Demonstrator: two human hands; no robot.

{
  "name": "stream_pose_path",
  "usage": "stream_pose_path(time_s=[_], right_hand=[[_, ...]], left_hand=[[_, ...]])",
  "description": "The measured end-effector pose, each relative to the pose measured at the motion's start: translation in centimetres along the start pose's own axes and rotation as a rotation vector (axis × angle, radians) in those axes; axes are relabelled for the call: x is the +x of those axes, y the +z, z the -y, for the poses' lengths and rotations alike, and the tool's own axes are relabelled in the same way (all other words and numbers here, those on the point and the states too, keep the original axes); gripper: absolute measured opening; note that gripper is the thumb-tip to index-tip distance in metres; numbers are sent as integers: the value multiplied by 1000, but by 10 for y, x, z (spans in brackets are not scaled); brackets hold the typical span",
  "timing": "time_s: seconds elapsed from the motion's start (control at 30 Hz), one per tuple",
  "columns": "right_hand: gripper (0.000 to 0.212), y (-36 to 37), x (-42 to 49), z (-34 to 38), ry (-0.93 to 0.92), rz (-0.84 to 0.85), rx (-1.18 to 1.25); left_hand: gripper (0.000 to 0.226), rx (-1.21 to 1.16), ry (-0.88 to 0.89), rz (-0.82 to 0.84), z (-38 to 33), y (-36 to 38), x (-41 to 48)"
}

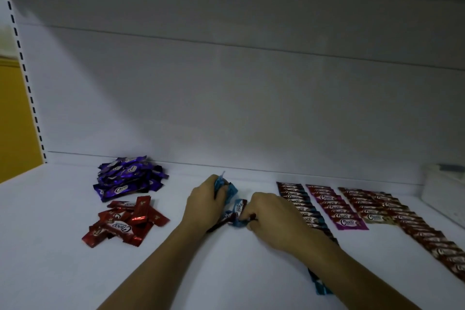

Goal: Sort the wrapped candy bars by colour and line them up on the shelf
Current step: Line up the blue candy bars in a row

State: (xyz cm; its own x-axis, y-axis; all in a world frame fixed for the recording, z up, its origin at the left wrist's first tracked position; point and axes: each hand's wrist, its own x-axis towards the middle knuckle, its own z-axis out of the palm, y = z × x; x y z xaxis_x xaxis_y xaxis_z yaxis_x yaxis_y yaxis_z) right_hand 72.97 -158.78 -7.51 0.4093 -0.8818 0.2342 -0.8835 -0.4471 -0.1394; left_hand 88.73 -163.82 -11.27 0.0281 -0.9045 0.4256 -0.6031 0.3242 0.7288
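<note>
On the white shelf (226, 259) my left hand (205, 205) grips a bunch of blue candy bars (230, 190) near the middle. My right hand (271, 219) pinches a blue bar (239, 207) just right of it, with more blue wrappers under the fingers. A line of blue bars (308, 211) runs beneath my right forearm toward the front edge. To the right lie a magenta row (337, 209) and a dark red row (402, 216). A purple pile (128, 178) and a red pile (125, 224) sit at the left.
The shelf's back wall (251, 108) rises right behind the bars. A white box (445, 191) stands at the far right. A slotted upright (27, 83) marks the left side, with a yellow wall beyond it.
</note>
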Motion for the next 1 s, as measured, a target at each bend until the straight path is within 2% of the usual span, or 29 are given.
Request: stream_pose_path(time_s=[0.13, 0.27, 0.33, 0.4, 0.6, 0.67, 0.73, 0.8, 0.83, 0.9, 1.0], right_hand=[[31, -6, 10, -1, -28, 86, 57], [56, -2, 24, -4, -13, 199, 90], [47, -3, 33, -7, -22, 301, 165], [20, -5, 37, -8, -75, 349, 163], [29, 2, 28, -6, -191, 194, -97], [28, 8, 26, -3, -255, 122, -268], [24, 10, 26, -3, -244, 52, -317], [21, 5, 28, -3, -138, -5, -225], [20, 2, 31, -2, -44, -37, -103], [20, -3, 38, 2, 165, -115, 252], [26, -9, 52, 14, 337, -134, 669]], left_hand=[[12, -256, -122, -58, 3, -3, 3], [13, -306, -141, -59, 4, -2, 5], [11, -341, -152, -111, 5, -2, 5], [11, -379, -178, -170, 5, -2, 6], [13, -493, -251, -214, 5, 0, 11], [13, -547, -285, -240, 5, -1, 12], [12, -605, -316, -280, 5, -2, 13], [11, -649, -338, -319, 3, -3, 13], [11, -655, -345, -321, 2, -3, 13], [13, -663, -343, -289, -2, 0, 11], [14, -718, -344, -202, -11, 5, 8]])
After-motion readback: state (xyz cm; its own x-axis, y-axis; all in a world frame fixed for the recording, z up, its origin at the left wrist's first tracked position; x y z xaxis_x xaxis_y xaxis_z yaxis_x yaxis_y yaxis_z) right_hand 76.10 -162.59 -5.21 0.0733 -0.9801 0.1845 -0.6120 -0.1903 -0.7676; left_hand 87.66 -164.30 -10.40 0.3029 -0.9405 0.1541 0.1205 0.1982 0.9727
